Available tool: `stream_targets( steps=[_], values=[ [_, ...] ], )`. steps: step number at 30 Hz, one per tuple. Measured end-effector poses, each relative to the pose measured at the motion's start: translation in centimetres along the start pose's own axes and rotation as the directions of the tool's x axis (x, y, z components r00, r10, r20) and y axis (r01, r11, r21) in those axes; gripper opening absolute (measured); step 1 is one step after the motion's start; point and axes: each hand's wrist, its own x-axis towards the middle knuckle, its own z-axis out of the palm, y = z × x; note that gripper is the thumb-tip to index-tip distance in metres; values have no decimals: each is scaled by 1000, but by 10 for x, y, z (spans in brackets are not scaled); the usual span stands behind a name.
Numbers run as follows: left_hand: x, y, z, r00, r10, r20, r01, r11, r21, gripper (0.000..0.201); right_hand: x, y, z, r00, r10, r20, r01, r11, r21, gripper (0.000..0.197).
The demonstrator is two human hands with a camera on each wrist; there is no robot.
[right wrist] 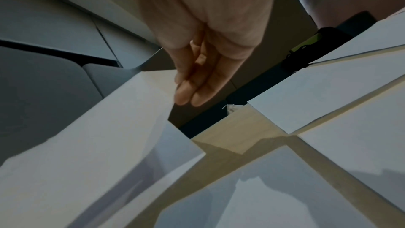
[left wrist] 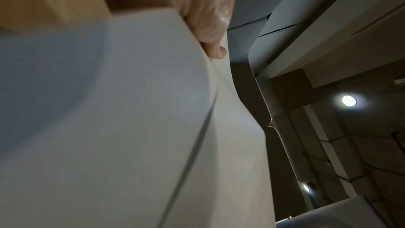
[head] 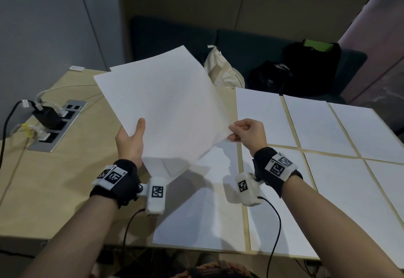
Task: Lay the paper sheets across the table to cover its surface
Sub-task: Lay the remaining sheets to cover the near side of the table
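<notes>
The held paper sheets (head: 166,107) are plain white, blank and uncreased, a thin stack lifted above the left half of the table (head: 65,179) and tilted so the far corner points up; the left wrist view shows at least two layers slightly fanned. The left hand (head: 131,142) grips the stack's near left edge, thumb on top and fingers hidden underneath. The right hand (head: 248,134) pinches the right corner of one sheet between curled fingers and thumb. Below them a sheet on the table (head: 203,212) lies flat near the front edge, shadowed by the stack. To its right the other laid sheets (head: 317,124) sit in two rows, side by side with narrow strips of pale wood showing between them. At the table's left is a power socket panel (head: 58,124) with plugs and cables. Behind the table, a cream cloth bag (head: 220,70) and a black bag (head: 310,67) rest on a dark sofa.
</notes>
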Motion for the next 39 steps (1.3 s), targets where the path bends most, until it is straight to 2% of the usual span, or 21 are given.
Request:
stream_targets(
  steps=[6,13,19,24,28,31,34,39],
  values=[
    [15,-2,3,998,27,-59,-28,1000,-6,35,27,-7,-1,993,69,-97,-59,993,107,9],
    [26,-6,-10,987,61,-150,-53,997,54,36,62,12,10,957,232,-174,-214,970,114,20],
    [36,-8,-23,967,50,-252,-38,998,49,37,78,25,19,929,319,-188,-302,946,115,21],
    [43,-8,-28,965,38,-258,-32,999,30,36,86,34,24,912,363,-193,-369,929,7,22],
    [43,-8,-28,970,11,-242,-5,1000,24,36,94,50,26,908,322,-267,-367,919,-142,25],
    [43,-9,-27,973,1,-231,2,1000,14,36,97,56,26,914,295,-278,-362,903,-230,9],
    [45,-9,-29,972,5,-234,-3,1000,11,36,93,51,24,923,266,-278,-353,874,-334,25],
    [52,-3,-35,956,41,-289,-45,999,-8,37,82,46,23,950,232,-210,-305,834,-460,29]
  ],
)
